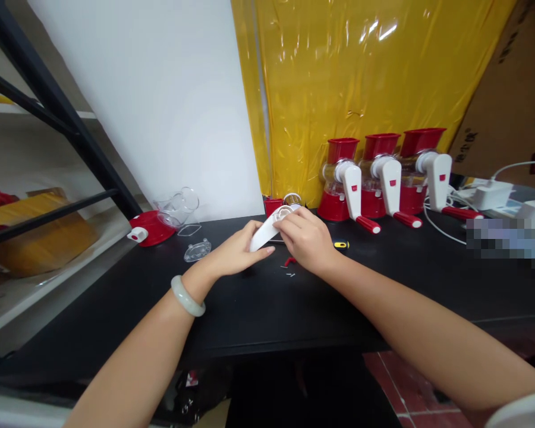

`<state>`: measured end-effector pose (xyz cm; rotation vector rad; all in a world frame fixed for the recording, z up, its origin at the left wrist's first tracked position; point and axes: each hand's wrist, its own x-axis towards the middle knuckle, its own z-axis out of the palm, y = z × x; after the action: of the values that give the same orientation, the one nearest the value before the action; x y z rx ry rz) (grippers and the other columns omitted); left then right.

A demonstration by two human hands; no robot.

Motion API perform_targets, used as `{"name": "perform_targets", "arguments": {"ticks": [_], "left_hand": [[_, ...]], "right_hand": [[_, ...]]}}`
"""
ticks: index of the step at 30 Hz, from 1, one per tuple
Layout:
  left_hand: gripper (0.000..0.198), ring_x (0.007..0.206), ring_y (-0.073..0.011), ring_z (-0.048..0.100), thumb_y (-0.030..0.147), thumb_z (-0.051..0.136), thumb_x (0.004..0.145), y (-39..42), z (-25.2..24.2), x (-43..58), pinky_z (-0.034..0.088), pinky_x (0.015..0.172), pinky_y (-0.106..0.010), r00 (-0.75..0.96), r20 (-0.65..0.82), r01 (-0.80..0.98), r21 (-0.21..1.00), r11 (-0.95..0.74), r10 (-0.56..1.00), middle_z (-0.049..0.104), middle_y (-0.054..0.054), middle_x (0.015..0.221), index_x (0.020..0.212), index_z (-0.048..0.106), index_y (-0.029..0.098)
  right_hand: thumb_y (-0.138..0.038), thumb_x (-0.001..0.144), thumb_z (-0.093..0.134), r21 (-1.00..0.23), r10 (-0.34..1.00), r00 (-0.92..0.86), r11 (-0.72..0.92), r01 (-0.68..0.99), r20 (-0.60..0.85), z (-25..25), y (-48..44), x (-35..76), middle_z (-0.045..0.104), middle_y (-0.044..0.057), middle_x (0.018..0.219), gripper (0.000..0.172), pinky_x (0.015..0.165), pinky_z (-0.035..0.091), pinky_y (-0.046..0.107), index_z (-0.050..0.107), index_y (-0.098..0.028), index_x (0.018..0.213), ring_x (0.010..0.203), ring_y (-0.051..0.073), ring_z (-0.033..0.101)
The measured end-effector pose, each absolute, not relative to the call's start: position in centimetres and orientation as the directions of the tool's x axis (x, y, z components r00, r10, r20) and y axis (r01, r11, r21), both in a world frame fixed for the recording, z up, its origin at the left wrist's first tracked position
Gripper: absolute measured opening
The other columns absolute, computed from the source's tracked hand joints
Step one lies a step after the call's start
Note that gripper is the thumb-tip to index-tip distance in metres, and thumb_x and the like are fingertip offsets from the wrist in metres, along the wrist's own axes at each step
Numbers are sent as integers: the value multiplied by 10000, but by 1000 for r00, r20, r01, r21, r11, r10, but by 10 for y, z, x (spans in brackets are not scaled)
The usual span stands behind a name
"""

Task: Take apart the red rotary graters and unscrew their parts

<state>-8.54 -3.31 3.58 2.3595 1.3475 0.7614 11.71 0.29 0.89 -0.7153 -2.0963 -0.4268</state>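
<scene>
A white plastic crank arm [263, 232] is held above the black table, tilted with its round end up to the right. My left hand [238, 249] has its lower end between thumb and fingers. At the round end, the fingers of my right hand [311, 241] are closed on the rim; whether they also hold a small part is hidden. Beneath them lie a small red piece [289, 261] and tiny metal pins or screws [290, 274]. A screwdriver's yellow and dark handle [341, 244] shows behind my right wrist. Past the crank arm stands a metal grater drum [293, 200].
Three red-and-white rotary graters [339, 196] line the right back. On the left are a red base [157, 230], a clear housing [178, 205] and a clear cover [197, 250]. White chargers [493, 195] with cables sit right. A black metal frame [71, 119] borders the left.
</scene>
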Motion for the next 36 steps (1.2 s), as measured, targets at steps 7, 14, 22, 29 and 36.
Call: {"name": "perform_targets", "arguments": {"ticks": [7,14,22,29,36], "left_hand": [[346,613,-151,575,491,448,951,-29,27,-85,484,597,-316,398,214,628,645,-435,892,591,-10,819,1130,460,195],[320,570,-147,581,474,438,954,-29,27,-85,477,575,-310,377,199,683,600,-417,904,609,-15,818,1114,463,198],[419,730,-241,649,512,381,960,-35,54,-102,472,650,-347,233,351,909,254,-332,907,680,-109,905,1184,474,171],[484,908,-365,676,475,375,933,-59,78,-189,501,752,-444,-273,308,942,-107,319,911,684,-235,1012,1204,474,86],[482,993,-408,670,414,378,919,-88,27,-248,500,802,-492,-469,77,864,-166,475,880,676,-272,1101,1205,517,52]], "right_hand": [[-225,997,399,76,328,-482,760,645,812,11,4,119,710,88,925,324,755,416,349,718,-191,949,863,233,505],[-210,992,406,60,339,-469,756,652,816,8,5,118,708,98,960,316,766,427,351,715,-182,936,893,234,530],[-233,960,474,-31,352,-385,771,637,853,8,6,119,691,96,914,228,782,446,342,692,-171,983,886,230,560],[-225,931,498,-100,383,-363,793,602,850,5,10,119,667,68,788,197,746,449,321,670,-183,845,815,213,579],[-230,899,526,-212,479,-376,796,567,793,0,11,116,664,50,758,162,716,435,319,657,-202,807,782,210,586]]}}
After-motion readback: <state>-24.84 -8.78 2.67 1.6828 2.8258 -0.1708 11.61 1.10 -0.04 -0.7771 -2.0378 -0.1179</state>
